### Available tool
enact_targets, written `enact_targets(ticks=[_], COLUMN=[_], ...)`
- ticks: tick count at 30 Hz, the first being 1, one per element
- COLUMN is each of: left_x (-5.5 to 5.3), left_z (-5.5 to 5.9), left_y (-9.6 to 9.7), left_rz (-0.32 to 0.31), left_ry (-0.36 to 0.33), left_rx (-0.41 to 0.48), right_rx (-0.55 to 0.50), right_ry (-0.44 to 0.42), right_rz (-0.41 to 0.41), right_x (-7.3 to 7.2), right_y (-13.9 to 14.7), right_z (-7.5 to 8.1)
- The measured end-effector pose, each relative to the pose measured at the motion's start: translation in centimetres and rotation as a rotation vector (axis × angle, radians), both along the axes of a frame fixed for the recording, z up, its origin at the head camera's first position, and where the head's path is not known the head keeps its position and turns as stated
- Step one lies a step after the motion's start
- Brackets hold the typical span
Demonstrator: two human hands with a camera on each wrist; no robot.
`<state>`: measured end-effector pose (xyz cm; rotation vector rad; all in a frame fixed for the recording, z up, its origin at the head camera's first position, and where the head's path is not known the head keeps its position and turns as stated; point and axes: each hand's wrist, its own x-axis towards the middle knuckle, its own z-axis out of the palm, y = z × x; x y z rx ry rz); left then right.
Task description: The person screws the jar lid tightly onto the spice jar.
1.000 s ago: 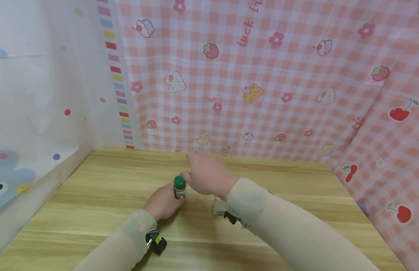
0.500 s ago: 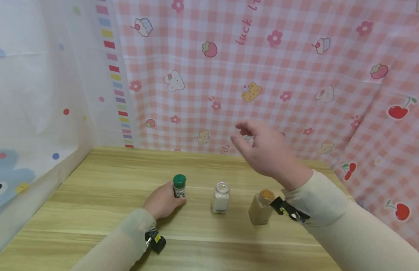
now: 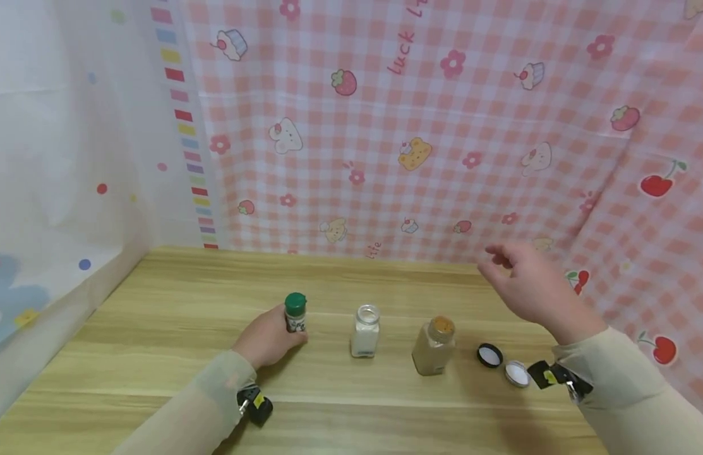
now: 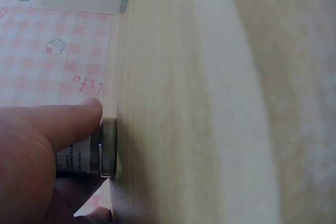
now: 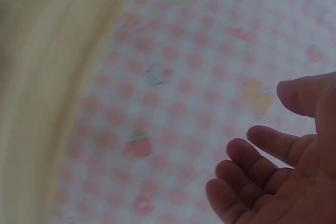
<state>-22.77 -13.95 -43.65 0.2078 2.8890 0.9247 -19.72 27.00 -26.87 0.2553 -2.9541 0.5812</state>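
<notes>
My left hand (image 3: 267,338) grips a small spice jar with a green cap (image 3: 295,306), upright at the tabletop. In the left wrist view, the thumb (image 4: 68,121) lies along the lower part of that jar (image 4: 79,157), close to its base. Out to the right, my right hand (image 3: 534,292) hangs in the air above the table with nothing in it. Its fingers (image 5: 244,153) are loosely bent and the thumb stands apart. An uncapped glass jar of white powder (image 3: 365,336) stands right of the left hand. Beside it is an uncapped jar of brown powder (image 3: 431,351).
A black-rimmed lid (image 3: 490,355) and a pale lid (image 3: 517,374) lie on the wooden table (image 3: 175,316), right of the brown powder jar. A pink checked cloth (image 3: 379,126) hangs behind the table, and a white printed sheet (image 3: 72,158) hangs at the left.
My right hand has left the green cap and moved far to the right, uncovering the two open jars and the two lids. The left hand has kept its grip on the green-capped jar.
</notes>
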Motion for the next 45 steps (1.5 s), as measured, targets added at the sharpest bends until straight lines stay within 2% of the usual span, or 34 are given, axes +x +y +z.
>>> enact_targets(ticks=[4, 7, 11, 15, 18, 24, 34, 41, 43, 45], left_x=[0.1, 0.1, -0.1, 0.0, 0.1, 0.1, 0.1, 0.2, 0.3, 0.5], left_z=[0.0, -0.2, -0.3, 0.0, 0.1, 0.2, -0.2, -0.3, -0.1, 0.3], left_y=[-0.1, -0.2, -0.1, 0.0, 0.1, 0.0, -0.1, -0.8, -1.0, -1.1], left_rz=[-0.004, -0.011, -0.011, -0.014, -0.009, -0.006, 0.001, -0.008, -0.015, -0.019], left_ry=[0.001, 0.000, -0.004, -0.006, -0.011, -0.025, -0.034, 0.018, 0.067, 0.152], left_rx=[0.002, 0.000, 0.002, 0.003, 0.006, 0.013, 0.042, 0.108, 0.119, 0.119], right_rx=[0.105, 0.133, 0.129, 0.119, 0.121, 0.153, 0.150, 0.131, 0.126, 0.129], right_ry=[-0.159, -0.264, -0.322, -0.366, -0.389, -0.377, -0.372, -0.364, -0.375, -0.377], right_rz=[-0.029, -0.014, 0.032, 0.052, 0.058, 0.050, 0.038, 0.057, 0.050, 0.055], right_x=[-0.5, -0.7, -0.6, -0.6, -0.7, -0.6, -0.3, -0.4, -0.4, -0.4], right_y=[3.3, 5.5, 7.2, 8.0, 8.3, 8.2, 7.4, 7.0, 7.0, 7.0], right_z=[-3.6, -6.3, -8.9, -10.5, -11.3, -12.6, -13.2, -13.3, -13.3, -13.4])
